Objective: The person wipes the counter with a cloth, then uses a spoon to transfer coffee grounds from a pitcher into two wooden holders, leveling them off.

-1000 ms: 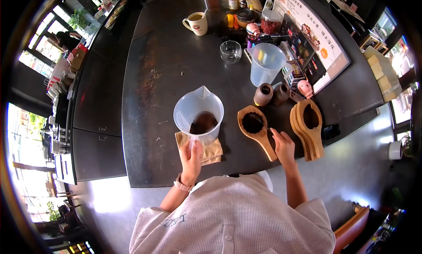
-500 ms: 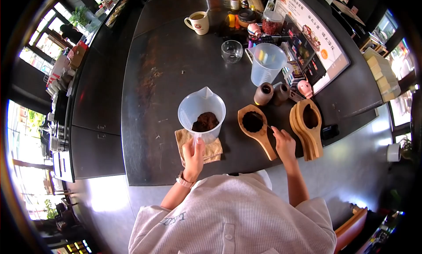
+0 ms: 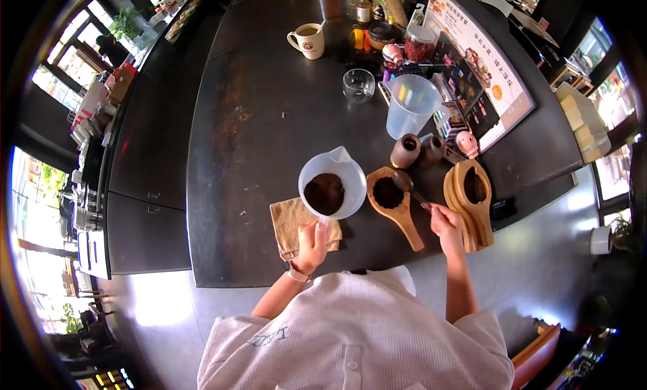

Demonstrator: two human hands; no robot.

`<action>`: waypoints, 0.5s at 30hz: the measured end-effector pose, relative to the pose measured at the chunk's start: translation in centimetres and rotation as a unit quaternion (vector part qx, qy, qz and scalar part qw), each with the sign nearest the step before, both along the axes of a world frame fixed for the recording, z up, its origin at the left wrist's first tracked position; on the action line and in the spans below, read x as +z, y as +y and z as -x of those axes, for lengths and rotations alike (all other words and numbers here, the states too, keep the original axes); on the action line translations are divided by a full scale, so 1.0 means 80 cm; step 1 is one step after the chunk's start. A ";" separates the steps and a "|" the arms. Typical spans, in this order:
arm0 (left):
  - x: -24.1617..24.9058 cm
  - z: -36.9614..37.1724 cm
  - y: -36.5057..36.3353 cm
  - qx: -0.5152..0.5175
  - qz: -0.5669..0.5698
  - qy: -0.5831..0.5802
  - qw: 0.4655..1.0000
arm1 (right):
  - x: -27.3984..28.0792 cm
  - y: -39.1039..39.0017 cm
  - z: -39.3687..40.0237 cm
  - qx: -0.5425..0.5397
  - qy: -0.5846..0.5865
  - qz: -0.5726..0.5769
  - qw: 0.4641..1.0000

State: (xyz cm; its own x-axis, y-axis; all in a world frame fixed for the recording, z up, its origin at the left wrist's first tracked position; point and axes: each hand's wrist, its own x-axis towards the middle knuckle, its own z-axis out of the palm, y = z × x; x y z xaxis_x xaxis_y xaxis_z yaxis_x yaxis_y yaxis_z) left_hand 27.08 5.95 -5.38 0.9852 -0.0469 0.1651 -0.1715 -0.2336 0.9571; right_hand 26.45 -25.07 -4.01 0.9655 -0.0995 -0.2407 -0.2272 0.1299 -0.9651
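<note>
My left hand [image 3: 312, 247] is closed round the handle of a translucent plastic measuring jug [image 3: 350, 191], tilted so its inside shows. Dark brown powder [image 3: 324, 194] that looks like ground coffee lies in the jug. Between thumb and fingers, my right hand [image 3: 447, 228] grips a dark spoon [image 3: 404, 182], its bowl over the right rim of a wooden paddle-shaped holder [image 3: 406, 223]. More dark powder [image 3: 387, 192] fills the holder's round hollow. Right of that hand is a stack of similar wooden holders [image 3: 464, 208]. A folded brown cloth [image 3: 286, 228] lies under and left of the jug.
Two small dark jars [image 3: 406, 151] and a second plastic jug [image 3: 408, 110] stand beyond the holders. Farther back are a clear glass [image 3: 358, 86] and a white mug [image 3: 310, 42]. A menu board [image 3: 502, 86] leans at the right.
The jug has moved right, closer to the wooden holder, and its powder shows more fully. My right hand has shifted slightly right and down, and the spoon's bowl now shows above the holder's rim.
</note>
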 end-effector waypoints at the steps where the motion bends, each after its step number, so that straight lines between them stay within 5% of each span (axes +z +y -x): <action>1: 0.004 0.001 -0.002 0.003 0.001 0.002 1.000 | 0.008 -0.003 -0.001 0.026 -0.013 -0.022 0.999; 6: 0.010 -0.003 -0.011 -0.029 -0.027 0.011 0.999 | 0.057 0.000 -0.009 0.122 -0.040 -0.026 0.991; 8: 0.020 -0.002 -0.014 -0.062 -0.050 0.002 0.997 | 0.078 0.012 -0.016 0.119 -0.083 0.126 0.981; 11: 0.013 0.000 -0.016 -0.127 -0.102 -0.029 0.986 | 0.124 0.053 -0.023 0.103 -0.169 0.423 0.884; 15: 0.018 0.002 -0.035 -0.185 -0.168 -0.047 0.967 | 0.102 0.091 -0.048 0.171 -0.299 0.579 0.739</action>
State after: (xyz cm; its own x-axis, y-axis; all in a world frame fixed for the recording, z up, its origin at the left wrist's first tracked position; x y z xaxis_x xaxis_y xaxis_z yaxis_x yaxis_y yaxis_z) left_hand 26.92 3.18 -3.93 0.8720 -0.4600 0.1675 -0.3854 -0.4342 0.8142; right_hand 30.33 -17.80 4.15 0.8811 0.3697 0.2951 0.4566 -0.8277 -0.3263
